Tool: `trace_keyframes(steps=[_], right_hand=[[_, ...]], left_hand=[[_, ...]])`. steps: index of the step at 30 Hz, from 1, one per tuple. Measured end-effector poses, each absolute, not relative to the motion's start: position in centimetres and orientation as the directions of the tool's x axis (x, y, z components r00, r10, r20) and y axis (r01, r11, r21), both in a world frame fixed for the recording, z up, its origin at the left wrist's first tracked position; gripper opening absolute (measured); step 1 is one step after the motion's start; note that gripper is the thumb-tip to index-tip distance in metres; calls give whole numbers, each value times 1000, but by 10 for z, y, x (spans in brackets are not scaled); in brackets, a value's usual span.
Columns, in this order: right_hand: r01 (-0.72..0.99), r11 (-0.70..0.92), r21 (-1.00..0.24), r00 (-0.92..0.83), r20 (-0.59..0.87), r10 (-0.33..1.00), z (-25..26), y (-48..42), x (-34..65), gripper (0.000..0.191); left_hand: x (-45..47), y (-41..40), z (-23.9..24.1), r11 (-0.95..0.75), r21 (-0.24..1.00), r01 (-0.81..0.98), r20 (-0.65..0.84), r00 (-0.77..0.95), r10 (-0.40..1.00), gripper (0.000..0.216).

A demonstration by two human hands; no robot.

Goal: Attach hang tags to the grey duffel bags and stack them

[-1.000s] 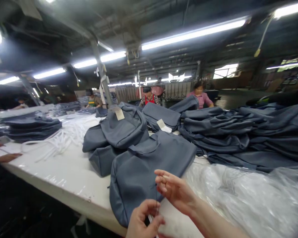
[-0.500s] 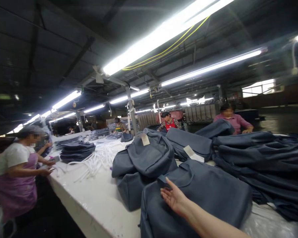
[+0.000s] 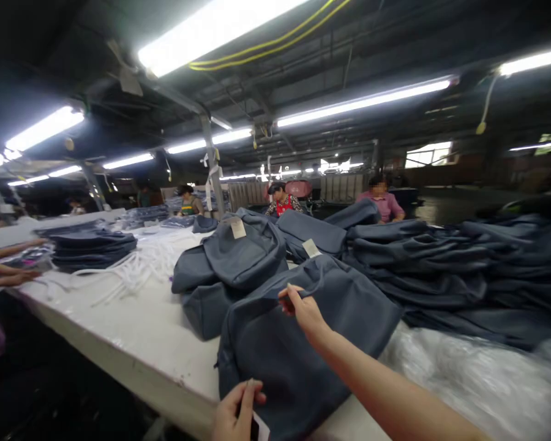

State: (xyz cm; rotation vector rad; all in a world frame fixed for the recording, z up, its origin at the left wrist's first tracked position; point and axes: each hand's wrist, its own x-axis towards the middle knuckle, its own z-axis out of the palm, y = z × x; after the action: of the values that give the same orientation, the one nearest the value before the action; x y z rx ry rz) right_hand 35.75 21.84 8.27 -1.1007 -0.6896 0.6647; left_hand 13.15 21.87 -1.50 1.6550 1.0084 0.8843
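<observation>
A grey-blue backpack (image 3: pixel 303 343) lies flat on the white table (image 3: pixel 133 337) right in front of me. My right hand (image 3: pixel 300 306) reaches across it and pinches the backpack's top handle, fingers closed on the strap. My left hand (image 3: pixel 234 413) sits at the table's near edge by the backpack's lower corner, fingers closed on a small white piece that I cannot name. More grey-blue backpacks (image 3: pixel 239 260) with paper tags are heaped just behind.
A big pile of grey-blue bags (image 3: pixel 463 269) fills the right side, with clear plastic sheeting (image 3: pixel 477 380) in front. White straps (image 3: pixel 133 269) and a folded stack (image 3: pixel 89 248) lie at left. Another person's arms (image 3: pixel 7 275) reach in at far left; workers stand across the table.
My right hand went from open and flat above the backpack to pinching its top handle. My left hand has come back into view at the bottom edge. The view has dipped down.
</observation>
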Motion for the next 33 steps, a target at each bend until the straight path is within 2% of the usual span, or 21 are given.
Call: trace_keyframes(steps=[2,5,9,14,16,18,20,22,25,27,28,29,31,33], right_hand=[[8,394,-919,598,320,735,92,183,356,50],[126,467,-875,572,449,686,105,126,357,45],[206,531,-822,524,551,650,118,59,359,41],[403,517,-755,264,637,724,129,17,358,38],[427,542,-724,167,652,739,132,16,360,36],[421,569,-706,99,660,745,134,19,362,35],[428,583,-691,39,658,752,136,24,361,35],[461,599,-655,-48,656,753,136,28,355,36],[491,637,-594,-236,613,754,134,30,344,29],[478,642,-600,-319,562,763,132,28,341,14],[483,630,-609,-321,546,774,131,27,343,18],[503,607,-615,-285,545,788,130,26,346,33],[581,538,-611,-110,596,796,127,29,356,52],[647,463,-606,61,647,760,125,36,368,51]], left_hand=[[143,209,-4,-239,953,186,137,441,887,56],[158,201,18,-320,941,114,231,478,847,46],[176,189,41,-409,912,23,348,480,805,36],[189,163,61,-476,879,1,445,356,822,29],[193,154,70,-630,776,13,584,360,727,24],[198,149,76,-811,582,64,707,452,544,27],[204,148,78,-915,371,160,721,571,392,38],[210,149,75,-941,218,258,706,624,335,43],[213,150,68,-946,112,303,748,601,281,37],[211,151,66,-964,77,254,753,619,224,37],[209,150,66,-971,70,230,746,635,204,37],[208,150,67,-974,74,213,738,646,197,36],[208,149,69,-973,108,202,731,647,215,34],[209,148,71,-969,146,201,728,641,243,34]])
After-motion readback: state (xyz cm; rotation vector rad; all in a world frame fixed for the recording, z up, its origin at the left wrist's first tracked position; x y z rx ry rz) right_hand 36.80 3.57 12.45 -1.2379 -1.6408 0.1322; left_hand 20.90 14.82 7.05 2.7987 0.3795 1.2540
